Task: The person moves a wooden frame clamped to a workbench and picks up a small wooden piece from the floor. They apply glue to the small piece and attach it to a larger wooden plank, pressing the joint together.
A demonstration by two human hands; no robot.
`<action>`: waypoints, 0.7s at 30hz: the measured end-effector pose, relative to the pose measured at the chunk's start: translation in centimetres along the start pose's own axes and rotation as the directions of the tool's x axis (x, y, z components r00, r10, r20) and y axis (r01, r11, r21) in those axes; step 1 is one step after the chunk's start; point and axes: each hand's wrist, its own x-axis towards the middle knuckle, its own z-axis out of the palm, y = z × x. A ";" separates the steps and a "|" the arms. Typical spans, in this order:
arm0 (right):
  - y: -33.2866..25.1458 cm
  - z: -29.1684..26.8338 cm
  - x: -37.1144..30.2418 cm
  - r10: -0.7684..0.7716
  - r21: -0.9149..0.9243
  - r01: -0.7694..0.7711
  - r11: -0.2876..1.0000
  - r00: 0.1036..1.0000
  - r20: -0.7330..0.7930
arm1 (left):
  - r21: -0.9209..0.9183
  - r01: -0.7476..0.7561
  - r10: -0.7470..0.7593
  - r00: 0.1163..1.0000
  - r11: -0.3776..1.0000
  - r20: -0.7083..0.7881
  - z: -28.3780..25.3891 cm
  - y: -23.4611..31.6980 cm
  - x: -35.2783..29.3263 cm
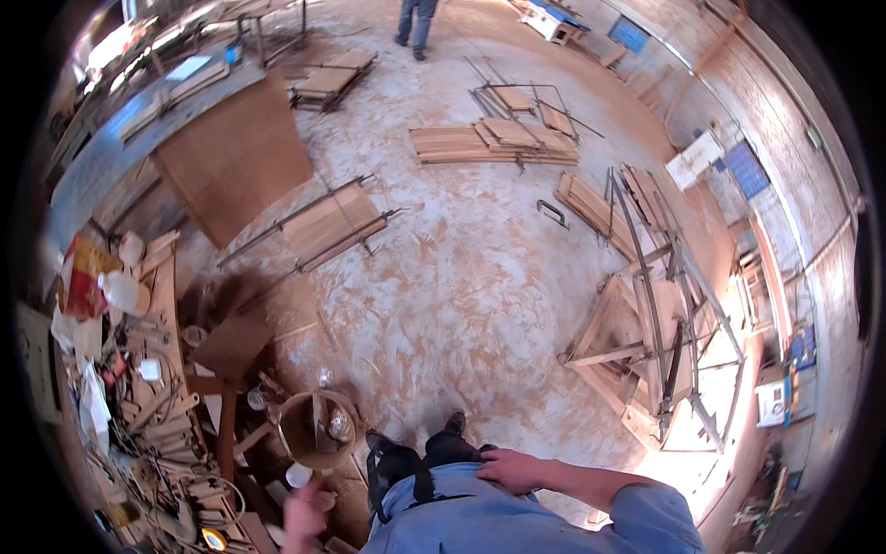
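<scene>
Left hand (304, 517), nearer me than the bin (296, 432), is blurred: I cannot tell its grip. Bin likely stiff; best held by rim.

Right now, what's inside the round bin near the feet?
Inside the round bin: a pale upright strip, likely wood, and a shiny, clear-looking plastic item. Anything beneath them is covered.

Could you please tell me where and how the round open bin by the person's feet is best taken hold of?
Probably by the rim of the bin, from above on the side nearest the left shoe: the mouth faces up, the rim looks exposed there, while wood pieces crowd the opposite side. The left hand looks nearer.
</scene>
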 end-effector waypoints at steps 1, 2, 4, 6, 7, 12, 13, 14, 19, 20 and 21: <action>0.6 0.2 -0.5 0.019 0.021 -0.020 1.000 0.999 0.027 | -0.014 -0.041 0.043 0.990 0.999 0.137 2.5 2.3 0.3; 1.0 -0.1 -1.5 0.038 0.048 -0.038 0.998 0.999 0.009 | -0.017 -0.087 0.088 0.960 0.996 0.267 4.9 4.4 0.7; 2.1 -1.6 -3.2 0.009 0.073 -0.009 0.997 1.000 0.004 | 0.006 -0.140 0.126 0.906 0.990 0.405 7.7 7.2 0.5; 4.2 0.6 -5.6 0.036 0.150 -0.024 0.988 0.996 -0.076 | 0.049 -0.243 0.179 0.821 0.969 0.542 10.6 9.8 1.3; 5.2 0.5 -6.4 0.037 0.149 -0.023 0.989 0.995 -0.096 | 0.048 -0.281 0.203 0.790 0.958 0.578 11.7 10.4 1.4; 8.7 0.4 -11.6 0.072 0.215 -0.042 0.976 0.989 -0.133 | 0.076 -0.458 0.278 0.655 0.886 0.703 13.9 12.7 1.2; 9.1 0.7 -12.7 0.079 0.211 -0.052 0.976 0.989 -0.126 | 0.063 -0.503 0.309 0.620 0.862 0.721 14.0 12.7 1.1; 9.6 1.8 -13.8 0.073 0.230 -0.032 0.973 0.983 -0.169 | 0.039 -0.548 0.345 0.579 0.836 0.739 13.8 12.5 0.6; 11.5 5.4 -17.1 0.082 0.312 -0.033 0.950 0.986 -0.145 | -0.106 -0.725 0.499 0.353 0.681 0.791 13.3 11.5 -0.8; 11.3 7.8 -17.4 0.090 0.144 -0.064 0.987 0.980 -0.180 | -0.169 -0.738 0.509 0.263 0.653 0.819 14.6 13.2 1.0; 11.2 9.4 -17.1 0.123 0.109 -0.103 0.989 0.973 -0.196 | -0.212 -0.747 0.505 0.187 0.630 0.843 15.5 15.0 2.4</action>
